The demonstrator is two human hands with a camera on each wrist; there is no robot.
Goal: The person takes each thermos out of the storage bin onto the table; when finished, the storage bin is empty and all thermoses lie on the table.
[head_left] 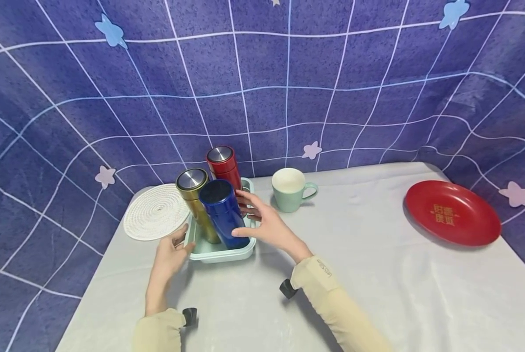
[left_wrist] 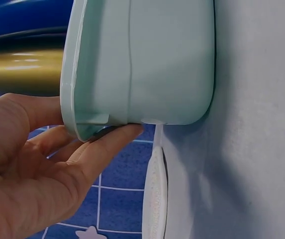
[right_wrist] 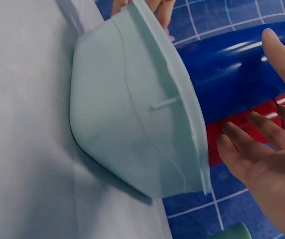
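Observation:
A pale green plastic basin stands on the white-covered table, holding three upright vacuum flasks. The blue flask is at front right, the gold flask to its left, and the red flask at the back. My left hand grips the basin's left rim; in the left wrist view its thumb lies over the rim and its fingers reach below it. Beside the blue flask, my right hand has its thumb and fingers spread, with the fingertips near the blue and red flasks.
A round white woven mat lies left of the basin. To the right stands a mint green mug, its handle pointing right. A red oval tray lies at the far right. Blue starred fabric hangs behind the table.

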